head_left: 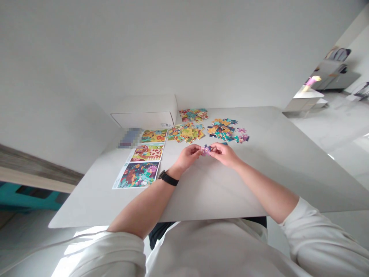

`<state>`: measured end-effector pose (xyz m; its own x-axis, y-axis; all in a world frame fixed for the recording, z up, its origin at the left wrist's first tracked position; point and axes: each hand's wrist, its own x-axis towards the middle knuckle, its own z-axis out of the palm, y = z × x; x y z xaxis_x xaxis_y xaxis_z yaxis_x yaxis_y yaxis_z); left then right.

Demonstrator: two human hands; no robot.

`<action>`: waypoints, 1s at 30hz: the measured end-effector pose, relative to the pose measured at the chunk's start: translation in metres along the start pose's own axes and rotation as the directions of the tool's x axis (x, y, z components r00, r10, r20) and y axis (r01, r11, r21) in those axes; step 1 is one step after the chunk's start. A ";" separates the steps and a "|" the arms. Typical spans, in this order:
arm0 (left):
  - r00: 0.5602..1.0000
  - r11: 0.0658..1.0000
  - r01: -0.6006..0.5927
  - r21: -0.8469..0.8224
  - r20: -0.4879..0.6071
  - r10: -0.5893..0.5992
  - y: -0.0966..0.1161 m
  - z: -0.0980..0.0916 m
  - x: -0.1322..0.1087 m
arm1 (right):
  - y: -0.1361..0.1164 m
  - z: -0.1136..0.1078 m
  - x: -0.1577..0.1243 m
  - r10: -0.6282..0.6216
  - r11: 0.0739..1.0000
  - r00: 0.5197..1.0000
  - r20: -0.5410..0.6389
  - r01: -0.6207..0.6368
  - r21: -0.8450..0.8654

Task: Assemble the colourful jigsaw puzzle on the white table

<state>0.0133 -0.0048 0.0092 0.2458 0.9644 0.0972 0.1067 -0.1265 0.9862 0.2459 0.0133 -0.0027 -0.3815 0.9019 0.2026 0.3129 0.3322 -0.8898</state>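
Note:
My left hand and my right hand meet over the middle of the table, fingertips closed on a small purple and dark-blue puzzle piece between them. Whether it is one piece or two joined I cannot tell. Just behind my right hand a dark-blue bit shows, partly covered. Beyond the hands lie a pile of yellow and green puzzle pieces and a pile of orange and teal puzzle pieces. A few pink-purple pieces are spread at that pile's right side.
A third puzzle pile lies at the back, beside a white box against the wall. On the left are several printed picture sheets and a blurred-out flat object. The table's front edge is close to my body.

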 end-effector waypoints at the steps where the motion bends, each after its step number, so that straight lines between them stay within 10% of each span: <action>1: 1.000 1.000 -0.002 -0.015 -0.002 0.002 0.000 0.000 0.000 | 0.000 0.001 0.000 -0.014 1.000 1.000 0.000 0.014 -0.002; 12: 0.999 0.996 0.015 -0.089 -0.036 -0.018 0.000 0.000 0.002 | -0.013 -0.005 -0.006 -0.495 0.812 0.869 -0.011 0.458 -0.363; 30: 0.926 0.877 -0.338 0.343 -0.045 0.374 -0.009 0.007 -0.006 | -0.014 -0.022 -0.003 -0.366 0.841 0.925 0.103 0.376 -0.389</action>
<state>0.0179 -0.0107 -0.0012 0.2247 0.8563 0.4650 0.3407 -0.5161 0.7859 0.2620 0.0122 0.0179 -0.5565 0.6842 0.4712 0.4578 0.7259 -0.5133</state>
